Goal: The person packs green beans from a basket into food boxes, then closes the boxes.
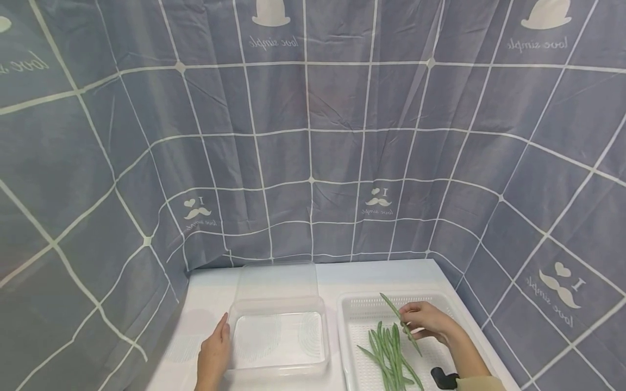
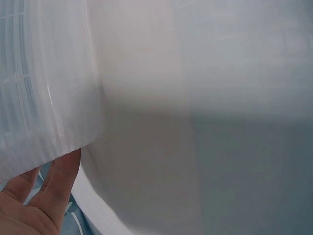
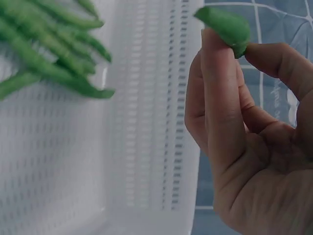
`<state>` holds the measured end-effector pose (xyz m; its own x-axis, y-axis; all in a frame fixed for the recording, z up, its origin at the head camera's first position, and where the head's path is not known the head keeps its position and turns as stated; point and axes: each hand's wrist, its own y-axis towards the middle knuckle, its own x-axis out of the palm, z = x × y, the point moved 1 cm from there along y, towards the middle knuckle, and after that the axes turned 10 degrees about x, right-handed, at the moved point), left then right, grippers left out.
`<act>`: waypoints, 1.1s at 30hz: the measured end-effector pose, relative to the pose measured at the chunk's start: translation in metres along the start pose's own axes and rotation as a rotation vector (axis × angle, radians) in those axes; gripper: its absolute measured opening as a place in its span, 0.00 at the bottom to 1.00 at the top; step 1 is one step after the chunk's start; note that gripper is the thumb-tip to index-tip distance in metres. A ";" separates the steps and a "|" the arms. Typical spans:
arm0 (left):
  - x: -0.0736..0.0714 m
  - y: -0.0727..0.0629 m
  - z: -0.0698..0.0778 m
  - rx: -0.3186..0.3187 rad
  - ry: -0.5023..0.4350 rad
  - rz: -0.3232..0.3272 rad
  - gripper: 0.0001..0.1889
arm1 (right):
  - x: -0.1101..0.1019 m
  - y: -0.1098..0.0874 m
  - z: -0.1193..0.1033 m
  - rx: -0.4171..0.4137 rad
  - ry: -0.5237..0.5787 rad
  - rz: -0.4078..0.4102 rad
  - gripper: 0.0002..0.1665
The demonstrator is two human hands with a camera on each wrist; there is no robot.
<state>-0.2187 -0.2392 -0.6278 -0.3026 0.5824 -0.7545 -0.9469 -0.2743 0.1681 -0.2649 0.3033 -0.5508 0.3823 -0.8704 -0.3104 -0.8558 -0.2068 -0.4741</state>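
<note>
Between the thumb and fingers of my right hand (image 1: 430, 321), a single green bean (image 1: 390, 304) is pinched, held slanting above the white perforated basket (image 1: 344, 339). In the right wrist view one end of that bean (image 3: 227, 28) points toward the camera. A loose pile of green beans (image 1: 388, 350) lies in the basket below. My left hand (image 1: 213, 350) rests along the left side of a clear plastic container (image 1: 279, 371), which has no beans inside. The left wrist view shows its fingers (image 2: 62, 174) extended against the container's wall (image 2: 58, 98).
Behind the container a clear flat lid (image 1: 276, 279) lies on the white table (image 1: 371, 271). The basket stands right of the container with a narrow gap between them. A grey-blue checked curtain (image 1: 337, 157) encloses the table at the back and sides.
</note>
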 end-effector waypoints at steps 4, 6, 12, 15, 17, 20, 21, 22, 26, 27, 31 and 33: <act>0.001 0.000 0.000 -0.011 -0.009 -0.007 0.30 | 0.008 0.005 -0.014 -0.042 0.045 -0.055 0.17; 0.001 0.000 -0.001 -0.013 -0.013 -0.010 0.30 | 0.013 0.008 -0.021 -0.053 0.055 -0.071 0.17; 0.002 0.000 -0.002 -0.010 -0.007 -0.017 0.30 | 0.031 0.018 -0.044 -0.081 0.061 -0.105 0.18; 0.001 0.001 -0.002 -0.006 -0.005 -0.016 0.30 | 0.043 0.023 -0.056 -0.094 0.061 -0.128 0.18; 0.001 0.000 -0.003 0.000 -0.002 -0.015 0.30 | 0.050 0.027 -0.064 -0.102 0.062 -0.145 0.19; 0.001 0.000 -0.003 0.006 -0.002 -0.017 0.30 | 0.062 0.031 -0.073 -0.111 0.066 -0.161 0.21; 0.001 -0.001 -0.002 0.008 -0.002 -0.017 0.30 | 0.065 0.033 -0.076 -0.114 0.066 -0.165 0.21; 0.001 -0.001 -0.002 0.011 0.000 -0.013 0.29 | 0.068 0.034 -0.078 -0.118 0.065 -0.170 0.21; 0.001 -0.001 -0.002 0.009 0.005 -0.004 0.29 | 0.078 0.038 -0.085 -0.132 0.057 -0.181 0.21; 0.001 -0.001 -0.002 0.007 0.008 0.000 0.29 | 0.080 0.039 -0.086 -0.133 0.055 -0.184 0.22; 0.002 0.001 -0.002 0.004 0.014 0.003 0.29 | 0.088 0.042 -0.091 -0.130 0.052 -0.187 0.24; 0.002 0.001 -0.003 0.008 0.017 0.007 0.28 | 0.093 0.043 -0.093 -0.131 0.048 -0.187 0.25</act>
<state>-0.2201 -0.2403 -0.6310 -0.3072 0.5672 -0.7641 -0.9456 -0.2723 0.1780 -0.2989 0.1719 -0.5233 0.5241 -0.8310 -0.1865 -0.8108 -0.4199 -0.4079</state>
